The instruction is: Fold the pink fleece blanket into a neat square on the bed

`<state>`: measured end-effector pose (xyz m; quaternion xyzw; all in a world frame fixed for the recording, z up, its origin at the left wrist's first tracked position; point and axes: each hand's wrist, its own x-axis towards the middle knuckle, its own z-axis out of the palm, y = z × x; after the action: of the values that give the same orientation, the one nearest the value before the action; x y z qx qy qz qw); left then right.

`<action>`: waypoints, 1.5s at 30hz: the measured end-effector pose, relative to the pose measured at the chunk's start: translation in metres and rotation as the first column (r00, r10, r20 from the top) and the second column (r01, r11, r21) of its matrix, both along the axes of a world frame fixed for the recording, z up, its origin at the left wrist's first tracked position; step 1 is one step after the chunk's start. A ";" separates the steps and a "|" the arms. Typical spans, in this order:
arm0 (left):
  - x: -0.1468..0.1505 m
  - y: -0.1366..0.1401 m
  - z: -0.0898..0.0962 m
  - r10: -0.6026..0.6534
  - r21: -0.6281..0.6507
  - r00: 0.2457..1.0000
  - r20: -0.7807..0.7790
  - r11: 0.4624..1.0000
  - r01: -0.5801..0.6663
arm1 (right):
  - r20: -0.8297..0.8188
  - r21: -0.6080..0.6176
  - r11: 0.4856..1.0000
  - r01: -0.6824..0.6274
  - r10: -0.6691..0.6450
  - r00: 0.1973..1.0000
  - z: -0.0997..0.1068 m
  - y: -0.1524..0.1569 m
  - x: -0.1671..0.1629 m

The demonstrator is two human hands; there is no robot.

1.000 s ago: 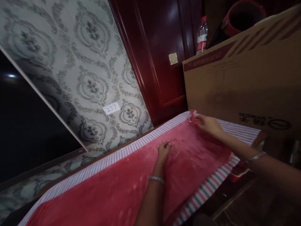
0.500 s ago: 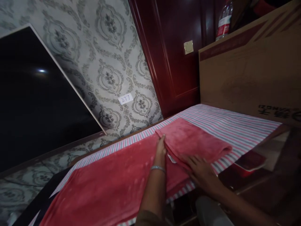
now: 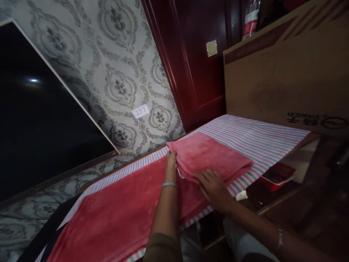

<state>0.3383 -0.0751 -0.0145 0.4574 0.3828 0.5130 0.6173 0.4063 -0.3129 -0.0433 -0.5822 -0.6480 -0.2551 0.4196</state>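
A soft pinkish-red blanket (image 3: 117,207) lies spread along a striped cloth, its right end folded over into a lighter-looking flap (image 3: 209,153). My left hand (image 3: 171,158) is closed on the far corner of the flap's left edge. On the near part of that edge rests my right hand (image 3: 214,187), fingers over the top and thumb below, gripping the fabric; the thumb is partly hidden. Between the hands a bit of white tag (image 3: 180,173) shows under the flap.
The striped cloth (image 3: 245,134) covers a long surface against a patterned wall. A large cardboard box (image 3: 280,80) stands at the right, a plastic bottle (image 3: 251,22) behind it. At the left is a dark television screen (image 3: 40,116). Items sit in an opening below the right front edge.
Both hands have shifted left, drawing the flap's edge a little further over the blanket. Less of the white tag shows. The camera view has also turned slightly.
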 end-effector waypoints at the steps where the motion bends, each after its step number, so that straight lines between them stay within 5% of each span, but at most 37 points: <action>1: -0.008 0.000 -0.006 0.001 -0.009 1.000 -0.015 1.000 -0.001 | -0.018 -0.021 0.999 -0.029 0.029 0.999 -0.006 0.003 -0.007; 9: -0.027 -0.001 -0.038 -0.065 0.000 0.998 -0.002 0.998 0.065 | -0.165 -0.155 0.978 -0.142 0.116 0.979 -0.048 0.006 -0.021; 19: -0.029 0.008 -0.047 -0.150 0.014 0.984 0.097 0.989 0.150 | -0.186 -0.179 0.971 -0.157 0.124 0.975 -0.046 0.004 -0.020; 33: -0.020 -0.002 -0.051 -0.030 -0.038 0.997 0.066 0.999 0.033 | -0.179 -0.085 0.966 -0.243 0.225 0.958 -0.046 -0.024 0.026; 38: -0.029 -0.025 -0.049 -0.037 -0.096 0.999 0.036 0.995 0.040 | -0.143 -0.177 0.955 -0.238 0.214 0.966 -0.049 -0.026 0.037; 45: -0.063 -0.091 -0.056 -0.130 -0.119 0.991 -0.016 0.985 0.128 | -0.075 -0.208 0.961 -0.181 0.169 0.983 -0.047 -0.022 0.022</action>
<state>0.2757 -0.1662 -0.0706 0.4502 0.3893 0.4430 0.6705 0.4282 -0.3345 -0.0901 -0.5713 -0.7085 -0.1294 0.3936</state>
